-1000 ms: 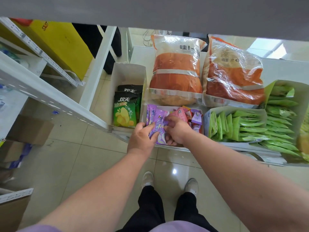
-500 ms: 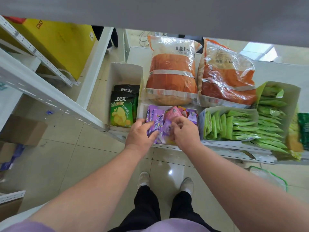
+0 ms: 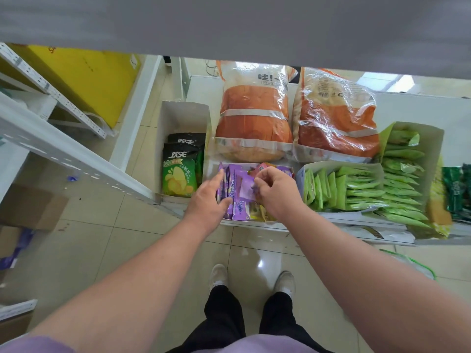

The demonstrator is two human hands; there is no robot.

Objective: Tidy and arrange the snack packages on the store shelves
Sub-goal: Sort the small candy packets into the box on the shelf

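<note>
Currently both hands in the middle white box [image 3: 285,226] at the shelf's front edge. Left hand [image 3: 207,200]: fingers straight, pressed flat against the left side of the upright purple packets [image 3: 233,191]. Right hand [image 3: 276,191]: fingers curled, pinching one purple packet [image 3: 245,186] at its top. Chip bags [image 3: 179,174] sit in the box to the left, green packets [image 3: 356,189] boxed to the right, two big orange bags [image 3: 253,123] behind.
</note>
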